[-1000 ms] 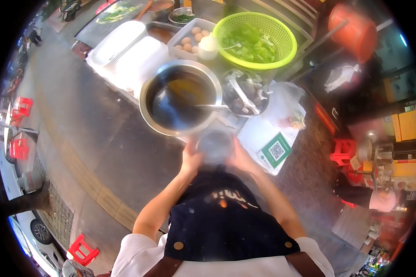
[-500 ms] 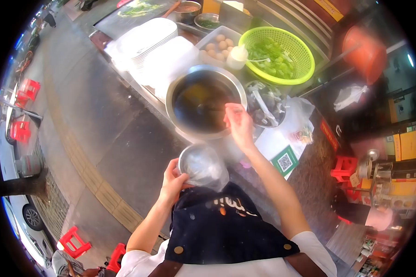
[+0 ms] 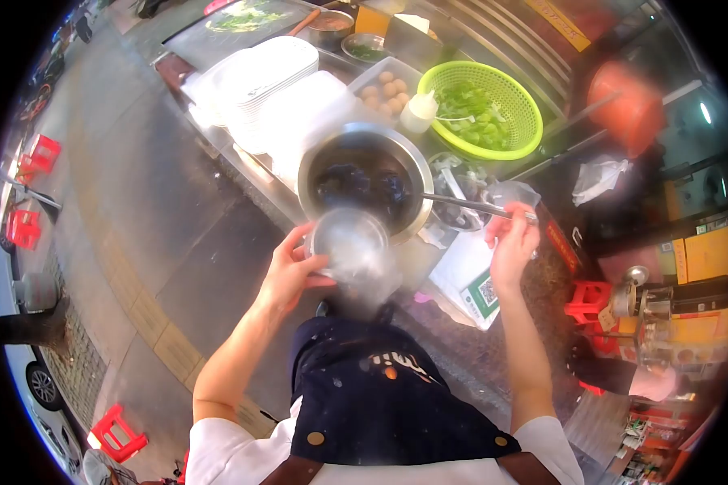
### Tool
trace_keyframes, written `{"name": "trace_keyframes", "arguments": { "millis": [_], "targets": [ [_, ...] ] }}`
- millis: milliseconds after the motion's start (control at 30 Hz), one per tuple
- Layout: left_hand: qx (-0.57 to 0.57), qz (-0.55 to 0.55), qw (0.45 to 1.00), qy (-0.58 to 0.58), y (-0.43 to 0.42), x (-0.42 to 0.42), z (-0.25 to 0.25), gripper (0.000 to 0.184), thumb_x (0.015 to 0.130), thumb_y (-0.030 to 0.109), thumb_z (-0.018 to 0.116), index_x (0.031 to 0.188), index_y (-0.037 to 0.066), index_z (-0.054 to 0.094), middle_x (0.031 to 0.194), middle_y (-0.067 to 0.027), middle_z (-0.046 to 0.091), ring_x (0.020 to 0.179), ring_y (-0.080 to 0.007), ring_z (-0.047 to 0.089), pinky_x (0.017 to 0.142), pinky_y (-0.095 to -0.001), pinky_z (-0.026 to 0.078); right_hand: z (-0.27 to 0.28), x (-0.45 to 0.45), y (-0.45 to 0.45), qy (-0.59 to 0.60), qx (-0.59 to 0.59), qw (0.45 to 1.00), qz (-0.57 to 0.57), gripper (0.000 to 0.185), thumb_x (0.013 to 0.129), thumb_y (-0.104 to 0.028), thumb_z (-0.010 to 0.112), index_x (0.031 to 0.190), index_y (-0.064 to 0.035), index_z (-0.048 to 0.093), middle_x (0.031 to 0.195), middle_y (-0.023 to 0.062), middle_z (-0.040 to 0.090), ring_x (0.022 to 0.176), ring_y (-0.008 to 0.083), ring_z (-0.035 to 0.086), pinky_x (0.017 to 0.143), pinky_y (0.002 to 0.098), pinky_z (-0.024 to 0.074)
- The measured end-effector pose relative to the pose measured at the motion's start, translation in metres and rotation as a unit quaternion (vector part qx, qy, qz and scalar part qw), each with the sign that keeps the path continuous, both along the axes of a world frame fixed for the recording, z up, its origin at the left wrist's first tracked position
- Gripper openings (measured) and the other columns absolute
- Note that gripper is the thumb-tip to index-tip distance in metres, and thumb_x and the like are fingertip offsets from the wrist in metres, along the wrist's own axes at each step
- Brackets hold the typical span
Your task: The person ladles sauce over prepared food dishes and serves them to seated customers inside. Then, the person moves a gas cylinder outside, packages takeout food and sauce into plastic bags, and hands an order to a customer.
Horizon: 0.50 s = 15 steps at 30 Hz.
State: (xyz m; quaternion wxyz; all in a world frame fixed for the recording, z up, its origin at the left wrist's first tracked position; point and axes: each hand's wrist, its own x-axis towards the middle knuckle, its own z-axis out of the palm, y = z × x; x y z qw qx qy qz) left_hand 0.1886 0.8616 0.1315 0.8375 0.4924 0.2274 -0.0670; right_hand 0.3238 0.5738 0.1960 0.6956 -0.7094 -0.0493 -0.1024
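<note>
In my left hand (image 3: 287, 271) is a round bowl (image 3: 346, 238) with a clear plastic bag over it, the bag hanging down on the near side. The bowl overlaps the near rim of a large steel pot (image 3: 422, 153) with dark contents. My right hand (image 3: 514, 246), to the right of the pot, is closed on the end of a long metal handle, which looks like a ladle (image 3: 465, 204). The handle crosses the pot's right rim. Its far end is hard to make out in the dark contents.
Behind the pot stand white stacked plates (image 3: 275, 73), a tray of eggs (image 3: 390, 89), a squeeze bottle (image 3: 418, 111) and a green basket of leafy vegetables (image 3: 534, 121). A QR-code card (image 3: 484, 295) lies at the right, near plastic bags (image 3: 514, 192). Red stools (image 3: 117, 432) stand on the pavement.
My right hand has moved from over the pot out to the right, and the ladle handle now shows. The left hand has raised the bowl towards the pot.
</note>
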Motion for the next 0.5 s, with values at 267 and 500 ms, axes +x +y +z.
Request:
{"name": "trace_keyframes", "arguments": {
  "millis": [267,500],
  "targets": [
    [-0.062,-0.003,0.997,-0.051,-0.002,0.054,-0.009,0.060,0.085,-0.004,0.062,0.139,0.007,0.039,0.091,-0.0094,0.060,0.083,-0.0199,0.064,0.069,-0.0358,0.061,0.017,-0.031,-0.008,-0.072,-0.015,0.997,0.019,0.017,0.100,-0.015,0.038,0.098,-0.0024,0.049,0.062,0.0080,0.054,0.050,0.0142,0.052,0.044,0.0250,0.0383],
    [-0.065,0.011,0.997,-0.050,0.005,0.058,-0.012,0.061,0.085,-0.004,0.062,0.139,0.008,0.038,0.089,-0.0074,0.059,0.084,-0.0182,0.063,0.070,-0.0363,0.061,0.005,-0.059,-0.014,-0.426,-0.321,0.798,0.280,0.020,0.083,0.001,0.057,0.103,0.0012,0.055,0.082,0.0137,0.059,0.057,0.0238,0.056,0.049,0.0313,0.0455]
  ]
}}
